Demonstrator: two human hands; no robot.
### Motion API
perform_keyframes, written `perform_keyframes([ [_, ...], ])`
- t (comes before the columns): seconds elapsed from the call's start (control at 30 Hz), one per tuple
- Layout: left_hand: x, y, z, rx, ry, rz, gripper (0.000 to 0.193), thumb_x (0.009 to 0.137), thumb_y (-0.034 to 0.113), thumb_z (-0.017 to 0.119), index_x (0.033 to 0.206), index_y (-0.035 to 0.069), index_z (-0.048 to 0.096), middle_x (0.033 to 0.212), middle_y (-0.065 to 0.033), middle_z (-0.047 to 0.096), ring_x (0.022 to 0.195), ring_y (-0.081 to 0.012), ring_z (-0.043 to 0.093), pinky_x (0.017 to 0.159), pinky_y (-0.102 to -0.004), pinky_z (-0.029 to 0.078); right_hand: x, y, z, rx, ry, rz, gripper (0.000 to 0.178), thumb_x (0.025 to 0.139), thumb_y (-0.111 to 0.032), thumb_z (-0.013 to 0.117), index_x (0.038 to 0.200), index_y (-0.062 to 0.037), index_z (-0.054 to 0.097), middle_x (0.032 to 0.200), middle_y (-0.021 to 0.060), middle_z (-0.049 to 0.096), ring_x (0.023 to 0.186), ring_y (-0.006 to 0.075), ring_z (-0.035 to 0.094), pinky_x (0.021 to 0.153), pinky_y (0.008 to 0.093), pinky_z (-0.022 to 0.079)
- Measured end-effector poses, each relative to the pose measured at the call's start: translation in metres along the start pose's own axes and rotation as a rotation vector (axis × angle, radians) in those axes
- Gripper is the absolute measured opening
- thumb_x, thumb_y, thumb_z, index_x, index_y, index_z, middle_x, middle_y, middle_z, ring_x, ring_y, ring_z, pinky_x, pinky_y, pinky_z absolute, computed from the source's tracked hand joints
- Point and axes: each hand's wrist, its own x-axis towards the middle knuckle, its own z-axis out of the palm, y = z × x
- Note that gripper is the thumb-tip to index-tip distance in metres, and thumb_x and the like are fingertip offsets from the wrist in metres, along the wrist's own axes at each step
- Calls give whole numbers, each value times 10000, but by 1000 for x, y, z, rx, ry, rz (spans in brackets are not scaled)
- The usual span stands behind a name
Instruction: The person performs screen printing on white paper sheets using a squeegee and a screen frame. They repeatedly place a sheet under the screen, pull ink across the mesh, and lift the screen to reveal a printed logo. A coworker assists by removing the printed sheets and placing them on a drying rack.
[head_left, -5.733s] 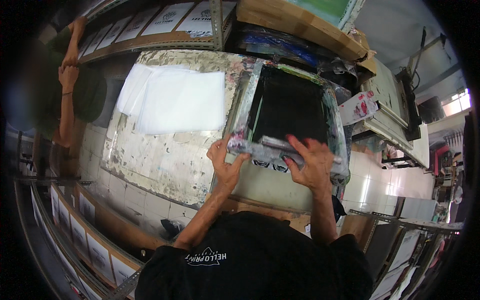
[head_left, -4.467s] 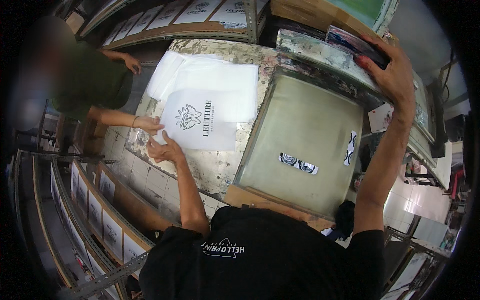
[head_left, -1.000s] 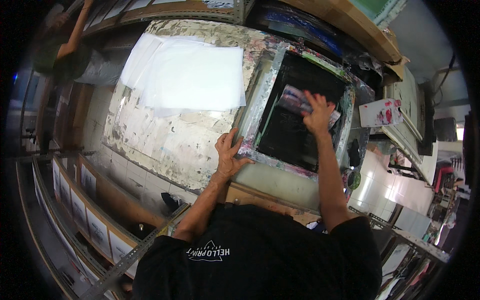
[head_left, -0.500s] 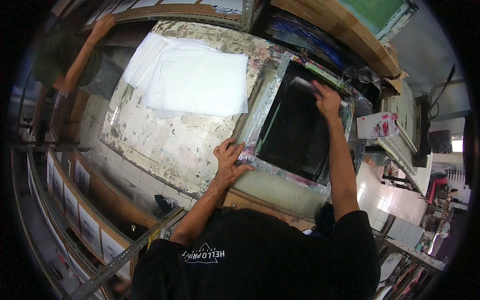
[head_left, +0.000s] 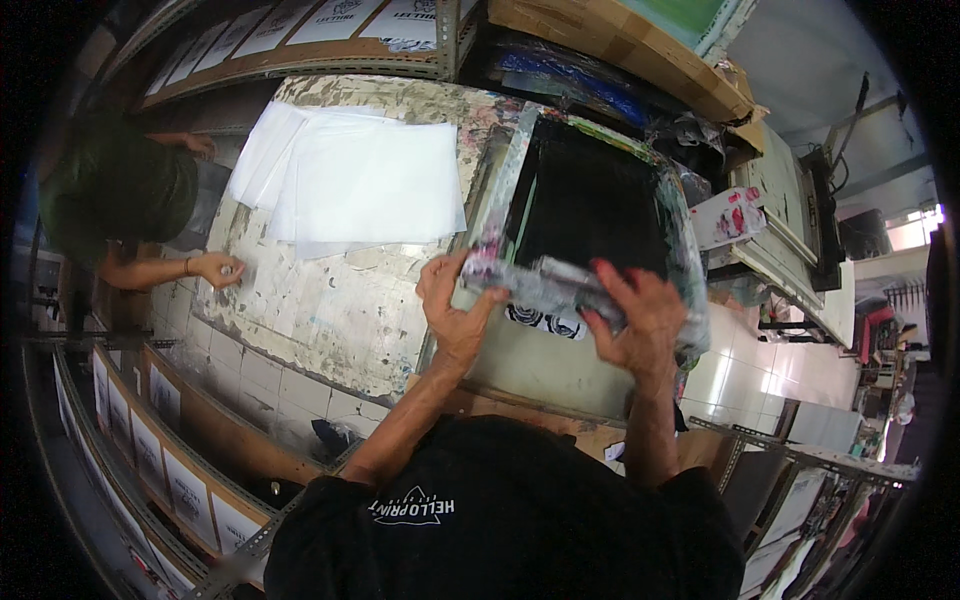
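The screen frame [head_left: 509, 170], with its black mesh, stands at the right of the worktop [head_left: 330, 310]; its near edge appears lifted above a pale plate [head_left: 530, 370], where a black-and-white label [head_left: 545, 322] shows below. Its left rail runs just beside the white sheets [head_left: 370, 185]. The left hand [head_left: 455, 305] pinches the near left corner between thumb and fingers. The right hand [head_left: 640, 315], fingertips reddened, is partly spread, gripping the squeegee [head_left: 575, 282] against the near rail; blur hides the exact contact. Flaked paint marks the worktop; near its left edge is a co-worker's hand [head_left: 222, 268]. A cardboard box [head_left: 620, 45] sits beyond the frame.
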Motion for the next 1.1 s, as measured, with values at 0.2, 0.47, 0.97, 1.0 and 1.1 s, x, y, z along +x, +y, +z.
perform_keyframes([
  [0.2, 50, 4, 25, -186, -39, -179, 608, 783, 170, 825, 1271, -45, 531, 1142, -145, 603, 1059, -245, 584, 950, -365, 460, 90, 54, -47, 19, 66, -44, 590, 677, -370, 845, 1212, -163, 710, 1069, 161, 731, 971, 328, 707, 870, 410, 533],
  [0.47, -21, -98, 59, 546, -262, -209, 379, 803, 305, 795, 959, -20, 680, 882, -174, 670, 803, -359, 625, 754, -433, 495, 171, 88, -74, -73, 243, -96, 515, 738, -516, 806, 1151, -214, 746, 963, 145, 743, 848, 300, 714, 767, 407, 537],
  [0.97, 73, -123, -93, -123, 452, -418, 186, 917, 137, 710, 943, -47, 704, 859, -53, 698, 756, -124, 589, 718, -280, 483, 182, 104, -74, 198, 41, 39, 453, 838, -286, 772, 1245, -108, 687, 1085, 126, 723, 973, 205, 671, 889, 308, 490],
  [1.0, 77, -128, -115, -106, 499, -422, 192, 914, 135, 711, 944, -54, 704, 861, -56, 701, 754, -126, 592, 717, -284, 485, 182, 106, -72, 225, 41, 39, 454, 841, -275, 770, 1250, -100, 683, 1098, 124, 722, 987, 197, 668, 901, 303, 486],
  [1.1, 77, -163, -188, -6, 651, -373, 251, 918, 116, 693, 1055, -94, 675, 935, -110, 707, 806, -176, 634, 733, -276, 502, 180, 98, -74, 218, 24, 79, 469, 839, -252, 778, 1259, -72, 670, 1128, 131, 714, 1019, 210, 659, 928, 309, 475],
])
